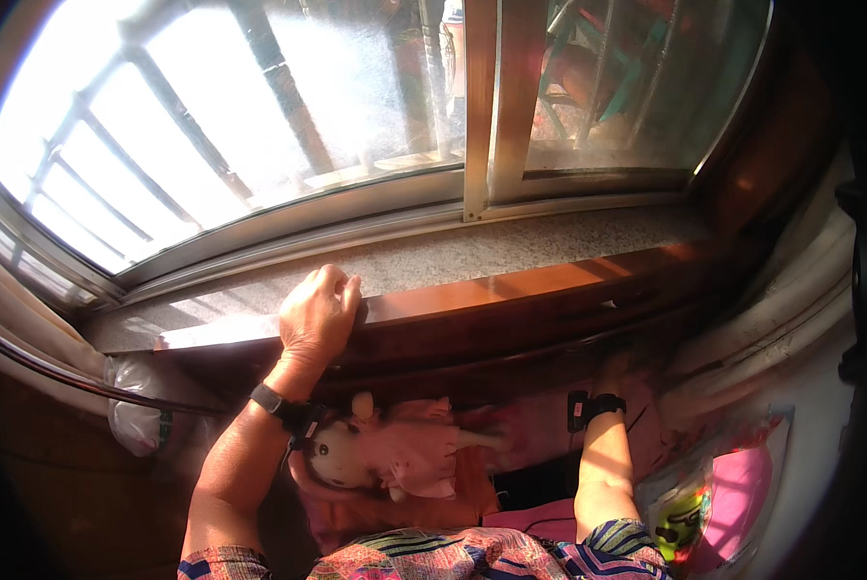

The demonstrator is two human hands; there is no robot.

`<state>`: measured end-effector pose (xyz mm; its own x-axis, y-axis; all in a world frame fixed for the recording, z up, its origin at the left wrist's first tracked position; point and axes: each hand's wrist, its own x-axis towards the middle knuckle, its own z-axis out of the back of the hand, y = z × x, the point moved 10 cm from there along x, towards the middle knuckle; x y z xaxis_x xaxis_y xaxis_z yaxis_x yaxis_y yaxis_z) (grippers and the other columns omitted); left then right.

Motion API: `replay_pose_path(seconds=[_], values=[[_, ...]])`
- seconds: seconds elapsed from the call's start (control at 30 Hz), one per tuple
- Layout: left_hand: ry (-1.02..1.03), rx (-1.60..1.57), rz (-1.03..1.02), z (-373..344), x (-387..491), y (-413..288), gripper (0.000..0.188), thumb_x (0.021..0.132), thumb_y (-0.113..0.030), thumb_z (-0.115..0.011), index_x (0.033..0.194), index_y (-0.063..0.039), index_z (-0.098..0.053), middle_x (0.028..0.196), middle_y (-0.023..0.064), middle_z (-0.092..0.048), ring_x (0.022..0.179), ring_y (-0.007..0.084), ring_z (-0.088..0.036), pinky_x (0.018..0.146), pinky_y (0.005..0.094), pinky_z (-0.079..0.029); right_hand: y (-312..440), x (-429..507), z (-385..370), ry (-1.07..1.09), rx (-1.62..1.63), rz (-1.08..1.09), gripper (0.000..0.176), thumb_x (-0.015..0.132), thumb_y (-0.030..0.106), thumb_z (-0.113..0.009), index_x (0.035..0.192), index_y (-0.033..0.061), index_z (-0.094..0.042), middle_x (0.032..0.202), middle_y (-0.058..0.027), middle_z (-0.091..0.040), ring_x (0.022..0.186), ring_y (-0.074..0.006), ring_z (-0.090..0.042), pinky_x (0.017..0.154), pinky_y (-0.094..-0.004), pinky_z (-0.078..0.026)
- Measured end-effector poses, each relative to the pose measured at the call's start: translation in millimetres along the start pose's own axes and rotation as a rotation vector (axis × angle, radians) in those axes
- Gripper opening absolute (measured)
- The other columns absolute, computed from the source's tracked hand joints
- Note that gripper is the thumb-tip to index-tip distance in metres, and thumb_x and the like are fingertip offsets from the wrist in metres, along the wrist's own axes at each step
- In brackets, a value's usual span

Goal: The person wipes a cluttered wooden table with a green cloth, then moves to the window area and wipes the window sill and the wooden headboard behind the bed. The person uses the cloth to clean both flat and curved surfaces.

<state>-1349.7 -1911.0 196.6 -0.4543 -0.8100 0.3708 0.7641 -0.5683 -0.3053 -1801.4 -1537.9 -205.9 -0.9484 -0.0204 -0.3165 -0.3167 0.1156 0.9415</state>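
Note:
My left hand (320,308) rests at the wooden front edge (477,290) of a speckled stone window sill (433,261). Its fingers curl over the stone and hide whatever may be under them. Lower on the right, my right hand (612,373) reaches into deep shadow beneath the sill, so its fingers and anything in them are hard to make out. Between my arms a soft doll (339,455) in a pink dress (415,449) lies on its side on reddish fabric (433,511). A dark strap with a small device circles each wrist.
Sliding window panes (346,94) with bars behind them rise beyond the sill. A curved metal rail (70,380) and a white plastic bag (136,406) are at left. Pale curtain (760,319) hangs at right, above a bright pink printed item (738,500).

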Motion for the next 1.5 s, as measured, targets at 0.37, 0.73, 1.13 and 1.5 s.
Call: replay_pose_path(seconds=[0.37,0.73,1.13,1.5], values=[[0.165,0.021,0.054,-19.8,2.6,10.2,0.036,0.095,-0.045,-0.05,0.093,-0.01,-0.061,0.092,0.0116,-0.067,0.088,0.0333,-0.064,0.078,0.0429,-0.049,-70.6,-155.0,-102.0,-0.227,0.018,0.285,0.034,0.094,0.018,-0.051,0.122,0.0002,-0.055,0.12,-0.0152,-0.061,0.108,-0.0289,-0.059,0.089,-0.0382,-0.048],[0.191,0.069,0.038,-27.0,5.9,15.7,0.043,0.097,-0.05,-0.044,0.104,-0.011,-0.062,0.1,0.0167,-0.067,0.092,0.0366,-0.062,0.081,0.0463,-0.046,3.2,-296.1,-147.0,-0.155,-0.297,0.036,0.038,0.093,0.026,-0.052,0.118,-0.0017,-0.057,0.115,-0.0261,-0.062,0.108,-0.0436,-0.058,0.091,-0.0448,-0.047],[0.137,0.037,-0.014,-26.0,6.7,18.1,0.04,0.098,-0.046,-0.043,0.096,-0.01,-0.059,0.092,0.0152,-0.062,0.085,0.0341,-0.06,0.075,0.0448,-0.045,-5.7,-255.1,-124.3,-0.196,-0.024,-0.459,0.054,0.09,0.023,-0.049,0.14,0.0035,-0.043,0.125,-0.0251,-0.059,0.115,-0.039,-0.058,0.098,-0.0446,-0.046],[0.265,-0.306,0.004,-25.7,4.2,5.5,0.04,0.095,-0.046,-0.052,0.1,-0.007,-0.06,0.079,0.0086,-0.059,0.075,0.0198,-0.057,0.072,0.0344,-0.044,37.0,-238.6,-100.5,0.39,0.675,-0.186,0.045,0.081,0.002,-0.051,0.126,-0.0013,-0.058,0.113,-0.0111,-0.065,0.099,-0.0203,-0.062,0.088,-0.0303,-0.048]])
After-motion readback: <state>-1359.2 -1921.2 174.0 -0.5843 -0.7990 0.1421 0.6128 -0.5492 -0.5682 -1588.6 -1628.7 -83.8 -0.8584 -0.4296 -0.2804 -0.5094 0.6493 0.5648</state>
